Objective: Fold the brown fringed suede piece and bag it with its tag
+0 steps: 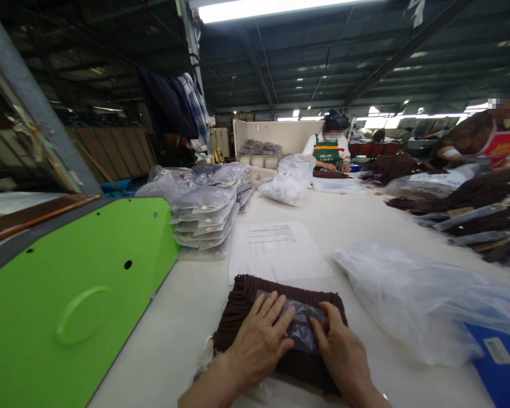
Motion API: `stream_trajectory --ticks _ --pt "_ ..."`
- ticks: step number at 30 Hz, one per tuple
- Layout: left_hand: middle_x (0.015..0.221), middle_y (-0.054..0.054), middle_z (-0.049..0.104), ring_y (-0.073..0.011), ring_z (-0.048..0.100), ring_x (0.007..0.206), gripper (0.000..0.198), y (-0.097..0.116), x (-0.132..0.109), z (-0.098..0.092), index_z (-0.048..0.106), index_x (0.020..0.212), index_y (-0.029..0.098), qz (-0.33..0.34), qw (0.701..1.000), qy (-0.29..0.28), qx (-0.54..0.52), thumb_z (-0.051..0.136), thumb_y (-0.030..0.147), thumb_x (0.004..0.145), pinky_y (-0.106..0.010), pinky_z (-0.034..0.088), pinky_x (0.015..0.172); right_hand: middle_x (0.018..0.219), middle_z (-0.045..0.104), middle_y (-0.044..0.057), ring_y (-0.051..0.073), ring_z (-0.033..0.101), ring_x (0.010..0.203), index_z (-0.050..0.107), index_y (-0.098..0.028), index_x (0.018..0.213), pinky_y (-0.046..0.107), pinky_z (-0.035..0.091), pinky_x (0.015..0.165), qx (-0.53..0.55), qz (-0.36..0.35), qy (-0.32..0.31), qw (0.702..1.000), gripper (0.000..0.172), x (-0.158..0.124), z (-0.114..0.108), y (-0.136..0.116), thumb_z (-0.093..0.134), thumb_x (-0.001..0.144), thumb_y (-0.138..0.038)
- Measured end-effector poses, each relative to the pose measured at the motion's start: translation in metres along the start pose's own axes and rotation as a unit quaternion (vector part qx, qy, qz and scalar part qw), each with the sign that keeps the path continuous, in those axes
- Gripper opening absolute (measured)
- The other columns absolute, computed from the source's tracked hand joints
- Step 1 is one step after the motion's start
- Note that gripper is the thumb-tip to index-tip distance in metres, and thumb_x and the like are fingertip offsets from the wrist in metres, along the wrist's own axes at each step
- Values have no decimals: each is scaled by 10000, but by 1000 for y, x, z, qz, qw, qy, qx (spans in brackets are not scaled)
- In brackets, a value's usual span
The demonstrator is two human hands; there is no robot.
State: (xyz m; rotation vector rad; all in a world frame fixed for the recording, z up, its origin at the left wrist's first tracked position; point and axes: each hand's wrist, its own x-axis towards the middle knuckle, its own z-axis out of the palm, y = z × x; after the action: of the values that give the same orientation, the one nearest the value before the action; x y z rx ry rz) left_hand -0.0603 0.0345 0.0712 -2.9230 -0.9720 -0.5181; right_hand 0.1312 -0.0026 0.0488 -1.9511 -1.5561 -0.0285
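Observation:
A dark brown bundle of pleated or fringed fabric (280, 362) lies on the white table in front of me. A crumpled piece of clear plastic (304, 326) sits on top of it. My left hand (263, 328) rests flat, fingers stretched out, over the left part of the plastic and the fabric. At the plastic's right edge, the thumb and index finger of my right hand (340, 345) close in on it, the other fingers curled. Something pale, partly hidden, shows by the bundle's lower left corner.
Beyond the bundle lies a printed sheet (276, 249). Stacked bagged grey items (206, 212) stand behind a green panel (80, 300) on the left. To the right are loose clear bags (416, 300), a blue item (499, 362) and brown goods (488, 209). Two people work farther back.

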Motion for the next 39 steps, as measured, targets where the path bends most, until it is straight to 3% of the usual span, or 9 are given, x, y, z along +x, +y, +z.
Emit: stream_trajectory --ticks 3,6,12,17,21,25,28,32,39 --pt "1437 -117 330 -288 276 1327 607 1 -4 9 263 1380 210 -18 999 -47 -13 472 452 865 -497 304 1071 953 638 131 233 624 841 512 -142 1136 338 498 689 -62 -149 132 978 325 -2 -8 -3 370 863 -247" --pt "1453 -113 294 -276 226 1346 610 0 -5 11 229 1392 203 -28 997 -65 -30 474 413 874 -502 259 1093 1105 611 122 198 559 1026 505 -149 1171 325 433 882 -55 -309 126 941 351 -6 -7 -14 372 847 -128" --pt "1437 -154 317 -273 224 1349 622 -13 -5 -16 302 1356 112 -22 992 -71 -106 539 362 839 -477 221 1108 1203 579 154 232 497 1128 490 -69 1202 369 389 934 -101 -328 82 936 366 -21 21 -17 344 892 -198" --pt "1127 -105 609 -219 532 1068 292 -37 -50 -57 546 1095 153 -283 947 45 -146 491 231 819 -390 409 946 1227 557 168 247 483 1143 494 -57 1203 383 377 950 -87 -346 69 932 379 -20 24 -11 333 907 -231" --pt "732 -18 597 -171 567 699 165 -21 -105 -67 542 808 185 -498 850 -50 -166 446 319 806 -290 428 660 1234 542 185 266 475 1144 497 -22 1195 392 370 951 -88 -360 74 926 385 -18 22 -11 336 902 -212" --pt "860 -25 595 -196 575 820 298 18 -135 -59 493 998 185 -556 805 -158 -136 537 300 728 -287 399 728 1223 546 188 272 482 1130 505 -21 1182 405 379 946 -80 -356 78 928 383 -18 24 -12 340 902 -225" --pt "985 -64 592 -207 573 933 489 33 -142 -58 403 1177 148 -567 786 -212 -129 536 198 709 -283 395 795 1203 557 184 271 492 1110 513 -27 1168 405 391 928 -75 -356 82 928 386 -18 24 -12 329 910 -246" --pt "1091 -93 583 -190 572 957 531 26 -147 -71 378 1230 134 -512 823 -235 -80 410 36 709 -279 406 799 1190 565 183 270 499 1096 509 -28 1168 403 395 915 -79 -362 92 924 388 -18 24 -11 313 915 -246" --pt "848 -77 634 -247 575 819 383 5 -112 -113 603 919 151 -311 889 -240 236 315 -46 761 -480 413 810 1209 562 177 266 493 1120 504 -39 1171 394 391 926 -82 -365 99 922 375 -18 25 -9 314 907 -225"
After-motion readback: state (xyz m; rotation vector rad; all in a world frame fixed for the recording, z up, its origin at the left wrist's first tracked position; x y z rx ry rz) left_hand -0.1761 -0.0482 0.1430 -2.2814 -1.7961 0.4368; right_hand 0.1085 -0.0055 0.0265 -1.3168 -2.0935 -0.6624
